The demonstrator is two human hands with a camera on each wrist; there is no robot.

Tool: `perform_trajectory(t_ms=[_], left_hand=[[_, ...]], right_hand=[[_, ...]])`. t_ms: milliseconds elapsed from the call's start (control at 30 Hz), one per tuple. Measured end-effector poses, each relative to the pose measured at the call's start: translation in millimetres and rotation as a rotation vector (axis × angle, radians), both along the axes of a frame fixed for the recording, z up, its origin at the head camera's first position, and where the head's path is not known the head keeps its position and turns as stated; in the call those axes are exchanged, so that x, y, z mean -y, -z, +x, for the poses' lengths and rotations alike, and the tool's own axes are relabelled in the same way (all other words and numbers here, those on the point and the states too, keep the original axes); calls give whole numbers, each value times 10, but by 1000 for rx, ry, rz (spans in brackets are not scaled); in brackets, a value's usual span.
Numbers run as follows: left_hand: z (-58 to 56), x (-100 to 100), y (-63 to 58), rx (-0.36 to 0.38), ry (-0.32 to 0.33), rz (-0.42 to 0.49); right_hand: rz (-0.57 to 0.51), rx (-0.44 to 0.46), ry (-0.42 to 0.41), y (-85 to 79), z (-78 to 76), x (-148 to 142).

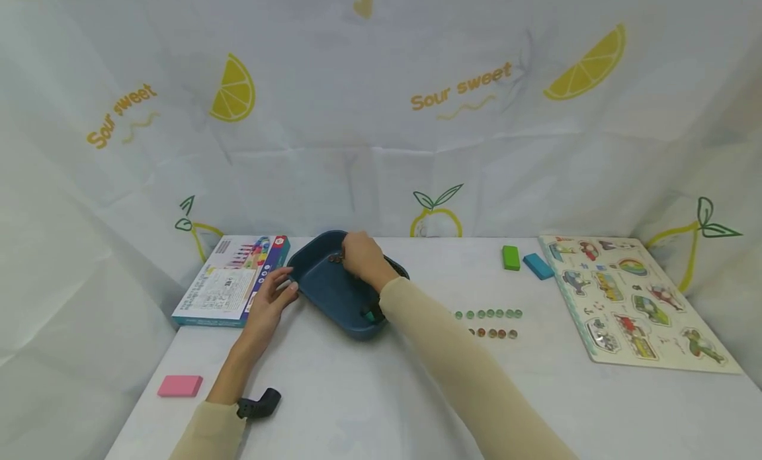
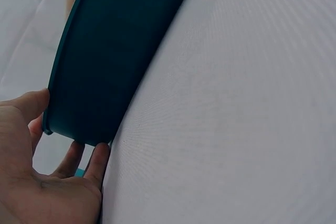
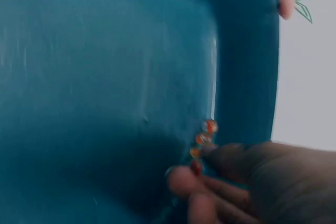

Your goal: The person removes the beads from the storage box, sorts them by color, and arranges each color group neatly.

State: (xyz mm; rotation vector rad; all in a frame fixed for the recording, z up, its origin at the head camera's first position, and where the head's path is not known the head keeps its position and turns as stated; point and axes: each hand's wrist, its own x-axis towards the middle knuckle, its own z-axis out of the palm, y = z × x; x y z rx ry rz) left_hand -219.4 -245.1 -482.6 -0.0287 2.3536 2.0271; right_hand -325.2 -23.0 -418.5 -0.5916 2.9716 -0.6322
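A dark blue plastic tray [image 1: 333, 288] sits on the white table. At its left end my left hand [image 1: 270, 301] touches the outside with spread fingers; in the left wrist view the thumb meets the rim and the fingertips [image 2: 100, 153] rest against the end wall. My right hand [image 1: 363, 255] reaches inside the tray. Small glass marbles [image 3: 203, 139] with orange-red centres gather at the inner edge of the tray floor. Thumb and forefinger of the right hand close around a reddish marble [image 3: 196, 167]; blur and the fingers partly hide it.
Right of the tray lie a row of green marbles [image 1: 490, 313] and a row of reddish ones [image 1: 492, 333], partly behind the right sleeve. Around them are a green block [image 1: 510, 257], blue block [image 1: 538, 266], picture puzzle board [image 1: 643, 301], boxed set [image 1: 232, 281] and pink block [image 1: 180, 386].
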Motion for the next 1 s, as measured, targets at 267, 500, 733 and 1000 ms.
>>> perform_trajectory(t_ms=[267,500,733,1000], left_hand=[[-4,-59,28,-8,13,16],[5,-67,3,-3,4,-27],[21,-22,-23,1,-2,-42],[26,-14,-37,4,-11,-54]], right_hand=[[53,-7,-4,146,45,24],[-183,110,-63,43,29,-116],[-471,257,-204,-154,56,-403],[-625,333,-202,-338,292,-1076]])
